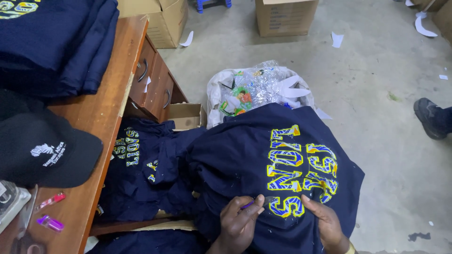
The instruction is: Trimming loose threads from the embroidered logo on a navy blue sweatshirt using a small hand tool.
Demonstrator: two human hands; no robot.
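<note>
The navy shirt (263,174) lay spread over the person's lap beside the wooden worktop (101,113), its yellow and blue embroidered lettering (301,167) facing up. The left hand (238,223) had its fingers (252,210) pressed together around a slim purple tool (248,204) (its tip too small to make out), aimed at the lowest letter. The right hand (325,221) rested flat on the cloth, fingers loosely spread and holding nothing, pinning the fabric just beside that letter.

The main risk, as I judged it, was the tool's point snagging a good stitch or pricking the cloth, since the shirt sat over a soft, uneven lap rather than a firm surface. The right forefinger lay close to the tool's path and could have been nicked. A fold might also have slid towards the shirt pile (150,169) and loosened the tension.
</note>
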